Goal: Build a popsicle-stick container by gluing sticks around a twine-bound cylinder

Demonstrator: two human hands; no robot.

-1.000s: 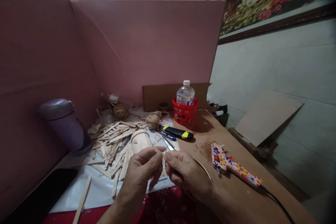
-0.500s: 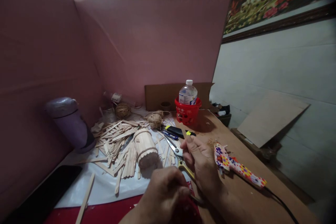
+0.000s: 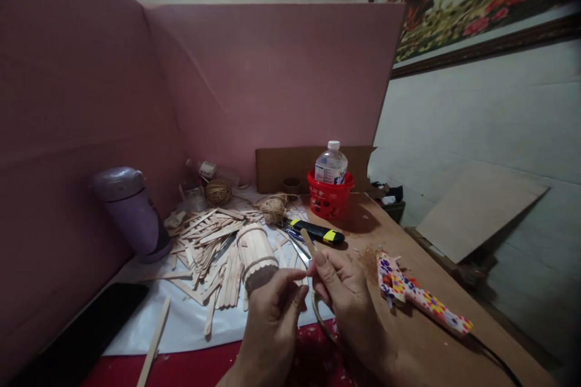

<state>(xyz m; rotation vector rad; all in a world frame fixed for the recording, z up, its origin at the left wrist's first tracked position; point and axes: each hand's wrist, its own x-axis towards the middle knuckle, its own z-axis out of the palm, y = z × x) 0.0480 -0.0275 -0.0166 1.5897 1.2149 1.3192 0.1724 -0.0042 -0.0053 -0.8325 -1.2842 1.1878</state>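
Note:
My right hand [image 3: 347, 296] pinches a short wooden craft stick [image 3: 308, 242] that points up and away. My left hand [image 3: 275, 320] is closed beside it, thumb and forefinger pinched at the stick's lower end. Just beyond my hands a small barrel made of craft sticks [image 3: 256, 254] lies on a white sheet [image 3: 181, 326]. A pile of loose craft sticks [image 3: 204, 242] spreads to its left. Scissors [image 3: 299, 251] lie partly hidden behind my fingers.
A flower-patterned glue gun [image 3: 422, 299] lies right of my hands. A yellow-black utility knife [image 3: 318, 231], two twine balls [image 3: 273, 208], a red bucket [image 3: 330, 201] holding a water bottle, a purple flask [image 3: 131, 211] and a black phone [image 3: 82, 332] surround the work. Pink boards wall the back and left.
My left hand dropped low half a second ago and has come back up to the stick. My right hand kept the stick throughout. The view has drifted slightly, so things sit further right.

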